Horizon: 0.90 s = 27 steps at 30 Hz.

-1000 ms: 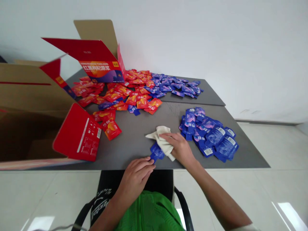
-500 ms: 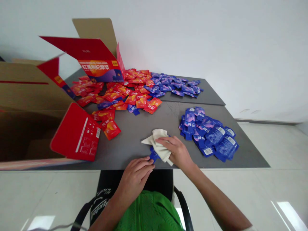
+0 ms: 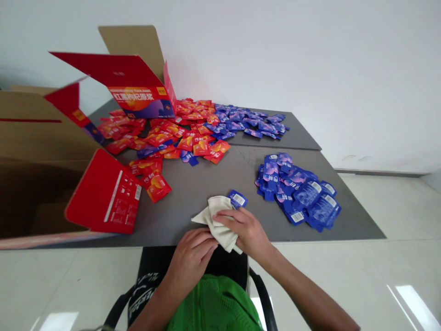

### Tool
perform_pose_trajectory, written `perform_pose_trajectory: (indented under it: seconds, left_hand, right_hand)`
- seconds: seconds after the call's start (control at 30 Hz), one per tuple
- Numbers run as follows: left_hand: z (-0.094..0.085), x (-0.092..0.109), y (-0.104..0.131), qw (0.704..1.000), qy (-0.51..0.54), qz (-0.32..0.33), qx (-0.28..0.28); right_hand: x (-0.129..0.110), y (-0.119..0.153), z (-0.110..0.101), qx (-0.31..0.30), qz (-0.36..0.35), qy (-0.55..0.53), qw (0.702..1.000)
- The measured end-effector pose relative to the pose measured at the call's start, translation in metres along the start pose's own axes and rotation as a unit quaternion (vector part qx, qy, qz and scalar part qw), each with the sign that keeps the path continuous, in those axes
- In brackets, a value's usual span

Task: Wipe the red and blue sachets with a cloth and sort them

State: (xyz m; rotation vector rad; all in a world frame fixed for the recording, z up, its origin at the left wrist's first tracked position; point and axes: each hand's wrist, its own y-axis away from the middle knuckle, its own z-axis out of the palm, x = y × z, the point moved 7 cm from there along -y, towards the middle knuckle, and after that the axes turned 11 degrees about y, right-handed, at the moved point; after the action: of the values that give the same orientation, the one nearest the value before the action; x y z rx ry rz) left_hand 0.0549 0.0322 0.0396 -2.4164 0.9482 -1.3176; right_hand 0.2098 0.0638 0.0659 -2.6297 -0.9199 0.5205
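A folded cream cloth (image 3: 220, 230) lies bunched near the table's front edge, with my right hand (image 3: 246, 230) closed on it. Under it is a blue pouch (image 3: 237, 199); only its upper end with a white barcode label shows beyond the cloth. My left hand (image 3: 195, 248) is at the table edge, its fingers together and pressed down at the cloth's lower left, where they hold the pouch's near end. That end is hidden by cloth and fingers. Off to the right lies a pile of blue pouches (image 3: 296, 191), overlapping, several with barcodes up.
Red pouches (image 3: 193, 124) spread across the back left, beside more blue pouches (image 3: 253, 122) at the back. An open red carton (image 3: 144, 99) stands behind them. At the left is a large open cardboard box (image 3: 41, 142), its red flap (image 3: 106, 197) jutting over the table.
My right hand has drawn the cloth down and slightly left toward my left hand. The pouch's far end with its barcode has come into view. My left hand has barely moved.
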Motion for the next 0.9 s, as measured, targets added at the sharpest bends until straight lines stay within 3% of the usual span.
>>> perform_pose_trajectory:
  seconds: [0.17,0.23,0.3,0.37,0.43,0.5,0.57,0.63,0.77,0.9]
  left_hand:
    - [0.003,-0.003,0.002,1.000,0.004,0.007,0.000]
    - [0.003,-0.003,0.002,1.000,0.002,0.011,0.006]
    - [0.002,-0.001,0.002,1.000,0.002,0.016,0.011]
    - [0.001,0.000,0.000,1.000,0.001,0.016,0.009]
    - [0.000,0.001,-0.001,1.000,-0.003,0.008,0.001]
    - [0.001,0.000,-0.001,1.000,-0.005,-0.001,-0.009]
    - [0.002,-0.001,0.000,1.000,-0.003,0.001,-0.013]
    - [0.003,-0.001,0.001,1.000,0.000,0.011,-0.008]
    - [0.000,0.000,0.001,1.000,0.007,0.014,-0.001]
    - [-0.002,-0.003,-0.010,0.999,0.009,-0.023,-0.028]
  right_hand:
    - [0.072,-0.013,-0.016,0.042,0.089,0.062,0.993]
    - [0.083,-0.017,-0.028,0.060,0.110,0.087,0.988]
    - [0.072,-0.016,-0.036,0.081,0.107,0.082,0.988]
    - [0.043,-0.010,-0.034,0.082,0.079,0.054,0.992]
    - [0.012,-0.003,-0.020,0.045,0.036,0.027,0.998]
    - [-0.003,0.002,-0.007,0.014,0.013,0.003,1.000]
    - [0.006,0.004,-0.002,0.015,0.024,-0.014,0.999]
    - [0.032,0.002,-0.007,0.042,0.062,-0.003,0.997]
    - [0.080,0.008,-0.040,0.132,0.150,0.060,0.978]
    - [0.073,0.038,-0.063,0.235,0.199,0.039,0.951]
